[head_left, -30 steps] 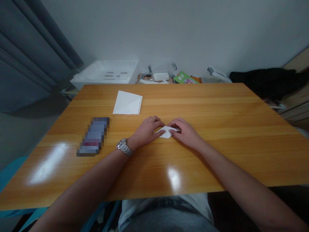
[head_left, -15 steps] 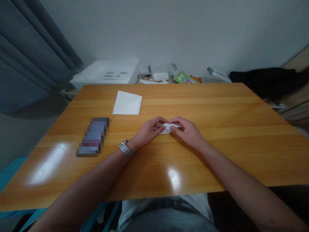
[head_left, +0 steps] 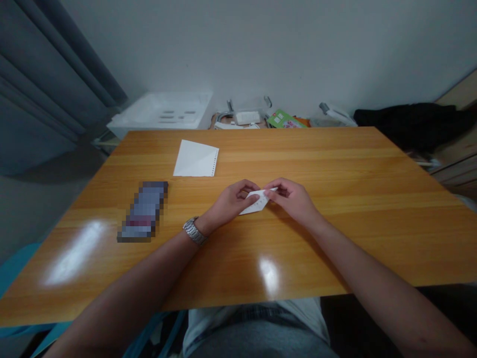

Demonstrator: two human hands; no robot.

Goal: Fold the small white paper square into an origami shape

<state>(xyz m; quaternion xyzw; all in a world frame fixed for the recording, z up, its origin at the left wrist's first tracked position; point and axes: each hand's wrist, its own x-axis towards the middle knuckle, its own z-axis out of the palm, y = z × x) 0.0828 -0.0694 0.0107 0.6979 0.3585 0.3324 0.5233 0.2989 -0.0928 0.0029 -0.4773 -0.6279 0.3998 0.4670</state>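
Note:
A small folded piece of white paper (head_left: 257, 203) with a row of punched holes or marks on its face is held between my two hands, just above the wooden table. My left hand (head_left: 236, 199) pinches its left side, thumb on top and fingers behind. On the right, my right hand (head_left: 290, 196) grips the upper right corner between thumb and fingers. The fingertips behind the paper are partly hidden. A silver watch (head_left: 194, 231) is on my left wrist.
A white sheet (head_left: 196, 159) with a perforated edge lies at the back left of the table (head_left: 354, 199). Nearer sits a pixelated phone-like object (head_left: 145, 211). Behind the table are a white foam tray (head_left: 182, 107), a green packet (head_left: 285, 119) and dark cloth (head_left: 413, 124).
The folded paper has tilted, so more of its marked face shows and its lower left corner points toward me. My right hand has shifted slightly to the right and up.

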